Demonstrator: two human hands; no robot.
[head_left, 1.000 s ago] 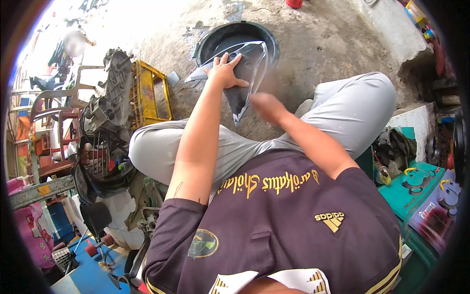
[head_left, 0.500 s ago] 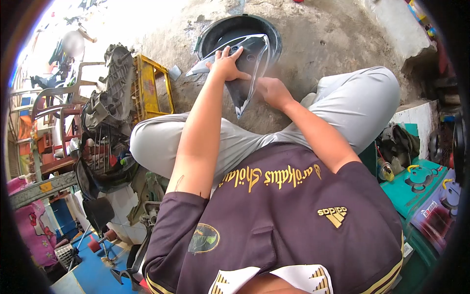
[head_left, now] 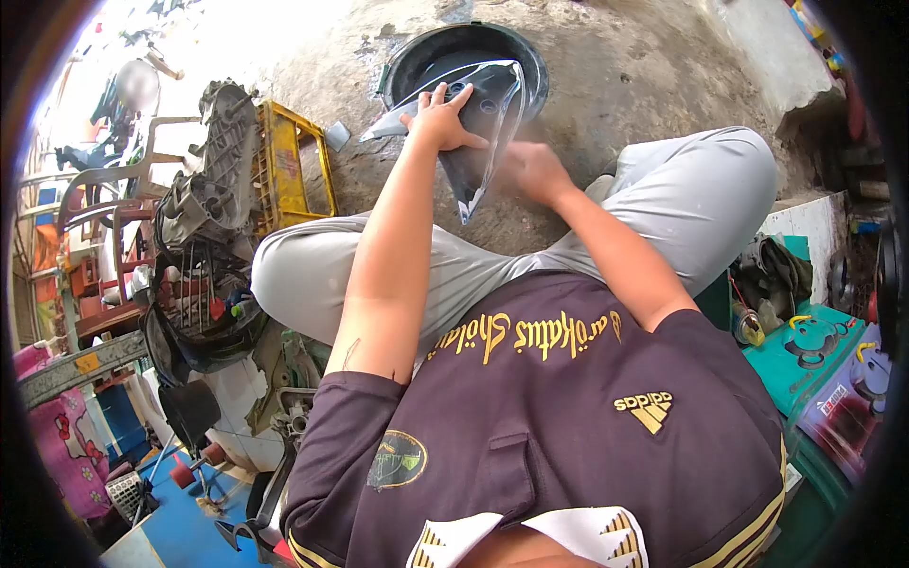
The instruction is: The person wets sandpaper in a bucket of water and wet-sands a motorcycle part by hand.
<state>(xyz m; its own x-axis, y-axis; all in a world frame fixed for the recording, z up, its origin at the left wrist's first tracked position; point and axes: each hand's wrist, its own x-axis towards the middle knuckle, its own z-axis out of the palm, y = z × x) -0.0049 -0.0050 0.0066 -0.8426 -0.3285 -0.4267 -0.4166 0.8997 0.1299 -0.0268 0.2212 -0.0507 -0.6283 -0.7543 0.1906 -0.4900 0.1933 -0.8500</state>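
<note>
- The bent legs (head_left: 696, 194) are spreading to both sides, narrowing the room for the arms.
- The right hand (head_left: 538, 172) is blurring with motion beside the panel (head_left: 485, 121); it is now working slightly farther up the right edge than a second ago. Its grip is looking curled, but I cannot tell how tightly or whether it is holding anything.
- The left hand (head_left: 439, 125) is lying palm down on the panel with its fingers fanning wide, grasping nothing. It is keeping the same place, so it is probably steadying the panel while the right hand is doing the moving. It is also covering part of the surface, its thumb pointing toward the right hand.
- The panel is overlapping the near part of the basin (head_left: 536, 76), its narrow tip pointing toward the person; whether it is resting on the rim, I cannot tell.
- On the right, a teal box (head_left: 805, 355) is lying well apart from the panel.
- On the left, beyond the knee, a yellow crate (head_left: 272, 166) is standing beside a metal casing (head_left: 213, 194), with a chair (head_left: 142, 180) showing farther off.
</note>
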